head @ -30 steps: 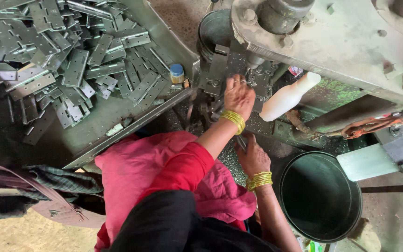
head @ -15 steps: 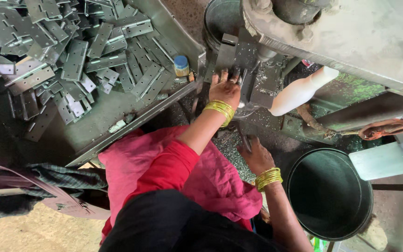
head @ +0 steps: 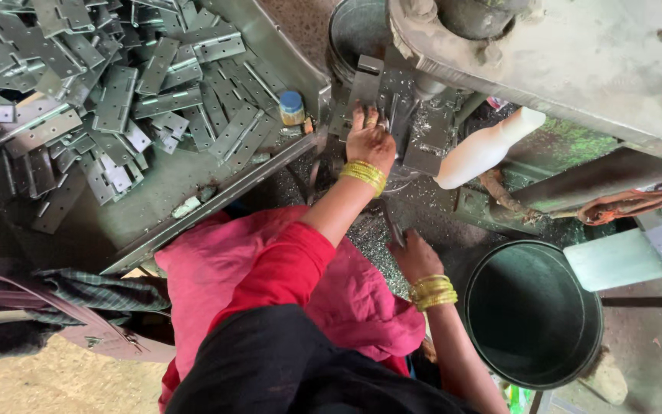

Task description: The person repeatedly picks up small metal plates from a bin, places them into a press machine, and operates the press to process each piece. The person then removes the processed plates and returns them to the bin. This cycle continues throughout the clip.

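Up at the press machine (head: 576,61), a flat grey metal plate (head: 368,96) stands against the dark tooling, and the left hand (head: 369,139) rests on it with its fingers (head: 362,119) pressed together along the plate's lower edge. A stack of yellow bangles (head: 363,173) circles that wrist. Lower down, the right hand (head: 415,257) lies over a bed of shiny metal shavings (head: 369,245), its fingers curled inward; whether they pinch anything is hard to tell, since the view shows only the back of the hand. It wears yellow bangles too. Beside it stands a dark round bucket (head: 534,314), and a white handle (head: 484,149) juts from the machine just right of the left hand. To the left, a metal tray (head: 170,207) holds a heap of grey hinge plates (head: 101,100) and a small blue-capped bottle (head: 292,107). Pink cloth (head: 216,276) covers the person's lap.
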